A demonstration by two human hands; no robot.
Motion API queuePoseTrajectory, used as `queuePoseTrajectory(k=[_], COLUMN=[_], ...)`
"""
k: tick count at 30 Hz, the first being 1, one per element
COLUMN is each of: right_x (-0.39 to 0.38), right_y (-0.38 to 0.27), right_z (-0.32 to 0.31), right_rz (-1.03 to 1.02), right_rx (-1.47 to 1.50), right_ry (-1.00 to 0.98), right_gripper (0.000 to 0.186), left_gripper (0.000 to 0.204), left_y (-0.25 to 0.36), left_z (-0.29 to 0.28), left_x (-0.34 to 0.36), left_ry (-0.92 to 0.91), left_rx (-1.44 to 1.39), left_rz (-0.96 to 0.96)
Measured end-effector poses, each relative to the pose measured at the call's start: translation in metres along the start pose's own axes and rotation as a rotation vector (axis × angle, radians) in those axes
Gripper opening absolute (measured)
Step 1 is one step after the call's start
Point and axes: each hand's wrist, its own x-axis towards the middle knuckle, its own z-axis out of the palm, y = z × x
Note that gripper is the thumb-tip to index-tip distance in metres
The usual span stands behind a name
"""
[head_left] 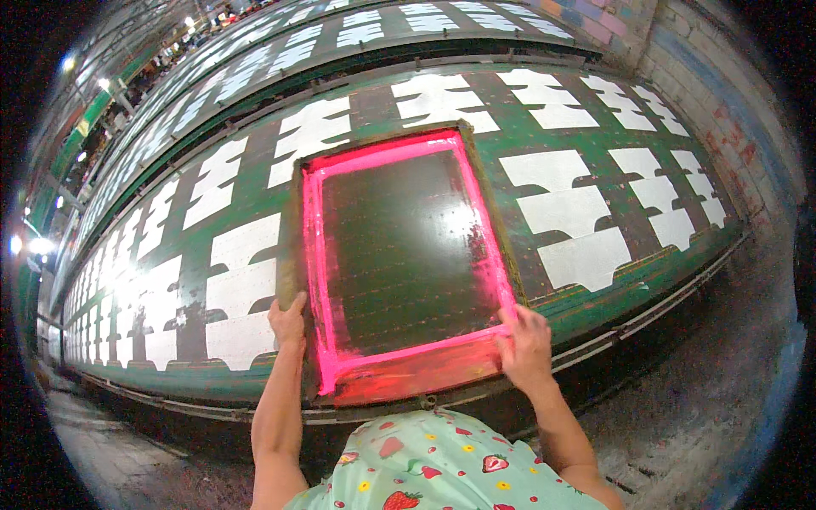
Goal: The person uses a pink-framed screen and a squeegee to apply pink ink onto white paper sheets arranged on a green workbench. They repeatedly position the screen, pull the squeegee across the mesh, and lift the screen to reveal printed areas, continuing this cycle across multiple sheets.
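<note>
A screen printing frame point(399, 246) lies over the long green table in front of me, slightly turned. Its dark mesh is bordered by bright pink ink, and a redder smear runs along the near end. My left hand point(287, 325) grips the frame's left side near its lower part, thumb up along the edge. At the lower right corner, my right hand point(525, 347) is closed on the frame's rim, its fingertips over the pink border and slightly blurred. White cut fabric pieces point(565, 212) lie flat in rows on both sides of the frame.
The green printing table point(476, 144) has a metal rail point(595, 347) along its near edge. Further tables point(374, 34) with white pieces stand behind it. A painted block wall point(714, 93) rises at the right. My strawberry-print apron point(425, 463) is close to the table edge.
</note>
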Motion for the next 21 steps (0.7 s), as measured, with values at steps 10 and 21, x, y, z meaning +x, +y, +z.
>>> queuePoseTrajectory(k=[10, 21], right_x=[-0.003, 0.049], right_y=[-0.094, -0.155], right_z=[0.022, 0.039], right_rz=[-0.518, -0.418], right_rx=[-0.035, -0.153], right_ry=[-0.373, -0.562], right_gripper=[0.042, 0.043], left_gripper=[0.045, 0.059], left_y=[-0.026, -0.006], left_z=[0.005, 0.001], left_x=[0.012, 0.001], left_ry=[0.102, 0.147], left_rx=[0.286, 0.256], left_rz=[0.087, 0.160])
